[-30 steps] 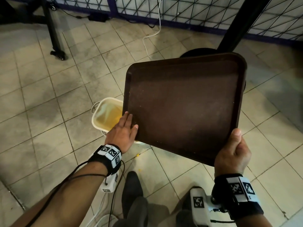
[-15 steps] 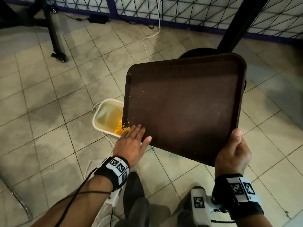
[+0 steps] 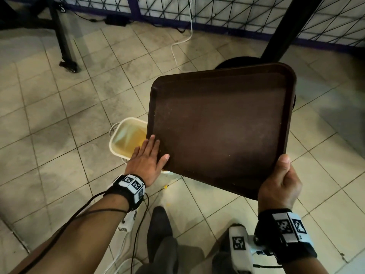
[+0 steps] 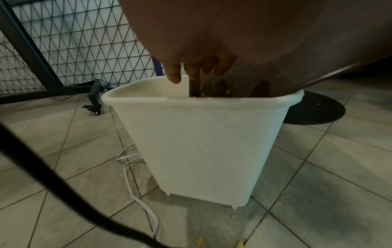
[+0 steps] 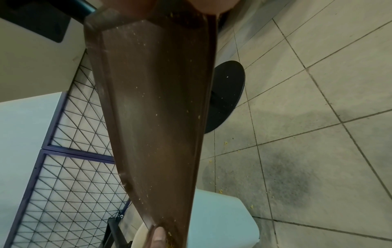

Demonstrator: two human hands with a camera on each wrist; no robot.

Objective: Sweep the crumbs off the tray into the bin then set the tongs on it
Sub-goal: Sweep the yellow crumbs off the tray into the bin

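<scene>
A dark brown tray (image 3: 221, 127) hangs tilted over a white bin (image 3: 126, 137), its lower left corner above the bin's mouth. My right hand (image 3: 280, 182) grips the tray's near right corner, thumb on top. My left hand (image 3: 148, 157) lies flat with straight fingers on the tray's lower left corner. Small yellow crumbs (image 4: 220, 92) cling near that corner in the left wrist view, just above the bin (image 4: 203, 147). In the right wrist view the tray (image 5: 155, 109) runs down to the bin (image 5: 220, 223), dotted with fine specks. The tongs are not in sight.
A round black table base (image 3: 237, 63) and its slanted post (image 3: 290, 26) stand behind the tray. A white cable (image 3: 177, 46) crosses the tiled floor. A wheeled black frame leg (image 3: 67, 64) stands far left, a mesh fence (image 3: 197, 8) beyond. Crumbs (image 5: 224, 142) lie scattered on the tiles.
My left hand slid down past the tray's lower left corner, pushing a yellow heap of crumbs off, then came back up onto the corner. The heap is gone from the tray.
</scene>
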